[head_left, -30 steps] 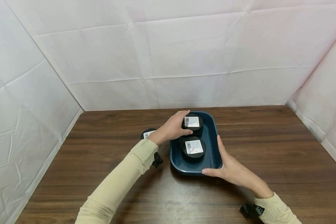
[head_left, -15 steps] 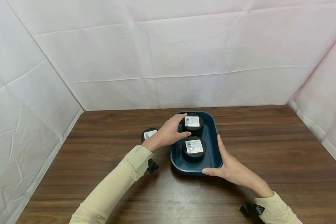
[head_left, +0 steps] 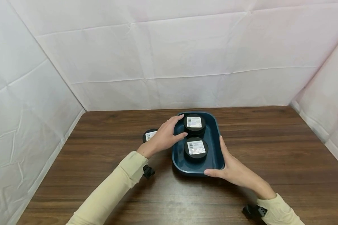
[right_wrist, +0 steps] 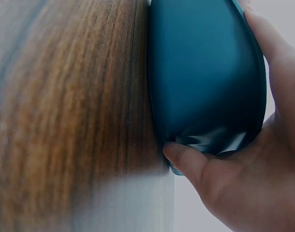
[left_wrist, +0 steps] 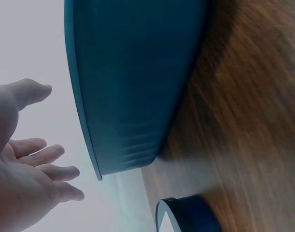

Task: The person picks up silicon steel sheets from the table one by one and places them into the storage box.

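A dark blue plastic bin (head_left: 213,147) stands near the table's far edge. Two black round containers with white labels sit in it, a far one (head_left: 194,122) and a near one (head_left: 196,148). My left hand (head_left: 161,136) hovers over the bin's left rim, fingers spread, holding nothing; the left wrist view shows its palm (left_wrist: 21,193) apart from the bin wall (left_wrist: 128,87). Another black container (head_left: 150,135) stands left of the bin, partly hidden by that hand. My right hand (head_left: 233,168) holds the near right corner, thumb in front, fingers along the side.
A brown wood-grain table (head_left: 270,150) lies beneath everything. White sheet walls (head_left: 169,56) enclose its back and both sides. Black wrist cameras sit at the left cuff (head_left: 148,172) and the right cuff (head_left: 253,212).
My left hand has drawn back leftward from the far container, its fingers now apart from it. My right hand and the bin hold their places.
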A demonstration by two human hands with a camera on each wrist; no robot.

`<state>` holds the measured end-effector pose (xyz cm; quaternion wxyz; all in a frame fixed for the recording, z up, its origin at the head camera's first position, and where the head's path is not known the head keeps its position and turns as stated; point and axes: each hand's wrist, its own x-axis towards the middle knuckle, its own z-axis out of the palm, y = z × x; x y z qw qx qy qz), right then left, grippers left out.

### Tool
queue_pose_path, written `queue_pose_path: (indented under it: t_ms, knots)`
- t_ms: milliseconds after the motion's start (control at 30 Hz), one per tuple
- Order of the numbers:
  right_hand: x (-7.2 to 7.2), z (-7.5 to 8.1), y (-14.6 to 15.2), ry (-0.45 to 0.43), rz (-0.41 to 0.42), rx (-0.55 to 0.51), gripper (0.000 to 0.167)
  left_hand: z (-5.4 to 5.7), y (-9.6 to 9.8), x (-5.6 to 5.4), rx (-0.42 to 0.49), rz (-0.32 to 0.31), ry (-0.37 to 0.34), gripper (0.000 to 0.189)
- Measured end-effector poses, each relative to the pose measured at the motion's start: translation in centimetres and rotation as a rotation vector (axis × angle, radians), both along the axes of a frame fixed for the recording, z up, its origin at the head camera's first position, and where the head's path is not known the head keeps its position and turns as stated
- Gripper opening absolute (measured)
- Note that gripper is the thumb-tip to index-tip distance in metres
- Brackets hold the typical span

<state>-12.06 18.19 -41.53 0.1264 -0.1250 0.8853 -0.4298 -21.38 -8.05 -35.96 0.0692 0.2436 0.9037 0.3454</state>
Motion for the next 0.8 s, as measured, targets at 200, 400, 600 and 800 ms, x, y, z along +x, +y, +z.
queue_pose_path:
  t_ms: [200, 400, 600, 800]
  knots:
    - [0.1, -0.1, 0.1, -0.015, -0.007, 0.006, 0.128, -0.1, -0.4, 0.7, 0.006, 0.017, 0.006, 0.069]
    - [0.0, 0.0, 0.1, -0.004, 0.000, -0.009, 0.128, -0.3, -1.0, 1.3, 0.027, 0.020, 0.018, 0.068]
    - [0.0, 0.0, 0.1, -0.002, -0.001, -0.002, 0.128, -0.9, -1.8, 1.9, 0.038, 0.039, 0.027, 0.070]
    - [0.1, 0.0, 0.2, 0.000, -0.007, 0.015, 0.129, -1.4, -2.3, 2.4, 0.060, 0.032, 0.036, 0.071]
